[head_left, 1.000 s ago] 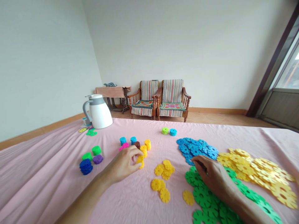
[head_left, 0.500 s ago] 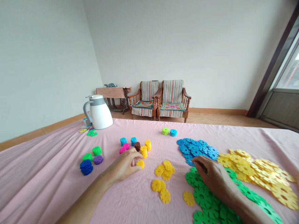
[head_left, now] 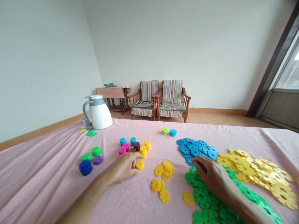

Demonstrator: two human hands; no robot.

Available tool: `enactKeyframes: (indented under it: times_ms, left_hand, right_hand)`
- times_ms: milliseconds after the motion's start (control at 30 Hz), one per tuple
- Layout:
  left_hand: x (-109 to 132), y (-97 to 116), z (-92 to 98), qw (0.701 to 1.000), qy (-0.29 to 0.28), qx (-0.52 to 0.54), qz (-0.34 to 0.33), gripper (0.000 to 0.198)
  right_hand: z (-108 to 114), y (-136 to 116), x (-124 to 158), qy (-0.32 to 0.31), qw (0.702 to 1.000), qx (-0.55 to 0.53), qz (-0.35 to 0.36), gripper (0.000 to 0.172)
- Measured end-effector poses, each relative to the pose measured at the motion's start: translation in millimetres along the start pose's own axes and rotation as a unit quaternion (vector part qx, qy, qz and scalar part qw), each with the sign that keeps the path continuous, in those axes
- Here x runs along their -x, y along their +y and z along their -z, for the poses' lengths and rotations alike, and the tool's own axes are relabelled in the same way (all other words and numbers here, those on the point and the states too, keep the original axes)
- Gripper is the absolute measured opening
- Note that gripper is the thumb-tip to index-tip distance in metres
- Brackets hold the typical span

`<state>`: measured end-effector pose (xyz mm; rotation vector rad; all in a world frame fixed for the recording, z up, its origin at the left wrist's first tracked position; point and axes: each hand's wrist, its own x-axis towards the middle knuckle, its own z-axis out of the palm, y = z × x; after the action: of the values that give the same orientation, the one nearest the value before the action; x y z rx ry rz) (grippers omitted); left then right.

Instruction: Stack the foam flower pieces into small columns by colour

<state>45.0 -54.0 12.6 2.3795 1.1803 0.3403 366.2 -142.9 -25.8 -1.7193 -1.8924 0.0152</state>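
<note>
My left hand (head_left: 125, 167) is low over the pink cloth, thumb and fingers apart, with nothing in its grasp. Just right of its fingertips lies a small yellow stack of notched discs (head_left: 140, 165). Taller yellow stacks (head_left: 143, 152), a brown stack (head_left: 136, 146) and pink stacks (head_left: 123, 149) stand beyond the fingers. My right hand (head_left: 209, 172) rests over large green notched discs (head_left: 203, 196), its fingers curled together at the edge of the blue disc pile (head_left: 197, 149). What those fingers hold, if anything, is hidden.
Loose small yellow discs (head_left: 164, 196) lie between my hands. Large yellow discs (head_left: 254, 169) are piled at right. Green, purple and dark blue stacks (head_left: 85, 167) stand at left, with a white jug (head_left: 100, 113) behind. Two chairs (head_left: 173, 99) stand past the table.
My left hand has drawn slightly back to the left from the small yellow stack, and its thumb has come away from it. The right hand stays in place.
</note>
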Motion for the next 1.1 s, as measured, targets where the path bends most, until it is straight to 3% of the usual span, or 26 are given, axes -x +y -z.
enactKeyframes:
  times_ms: [233, 400, 500, 667, 867, 1100]
  left_hand:
    - [-0.7, -1.8, -1.3, 1.000, 0.012, 0.002, -0.005, 0.040]
    - [3.8, 16.2, 7.2, 0.999, 0.039, -0.011, -0.022, 0.024]
    - [7.7, 33.3, 4.0, 0.998, 0.000, 0.002, -0.065, 0.017]
    - [10.0, 49.1, -17.0, 0.990, -0.057, -0.008, -0.129, 0.033]
    - [8.7, 50.8, -25.3, 0.991, -0.048, -0.020, -0.126, 0.023]
    - [7.8, 44.7, -5.2, 0.997, 0.003, 0.015, -0.077, 0.016]
  right_hand:
    - [0.3, 0.2, 0.1, -0.005, 1.000, 0.002, 0.001, 0.027]
    - [0.1, -0.6, 0.1, -0.004, 1.000, 0.001, 0.001, 0.027]
    - [1.0, -2.0, 0.6, -0.003, 1.000, 0.001, 0.000, 0.027]
    - [1.7, -2.5, 1.4, -0.010, 1.000, -0.002, -0.013, 0.027]
    - [0.4, -2.7, 0.2, -0.012, 1.000, -0.005, -0.012, 0.027]
    - [1.8, -2.4, 1.8, -0.017, 1.000, -0.006, -0.017, 0.026]
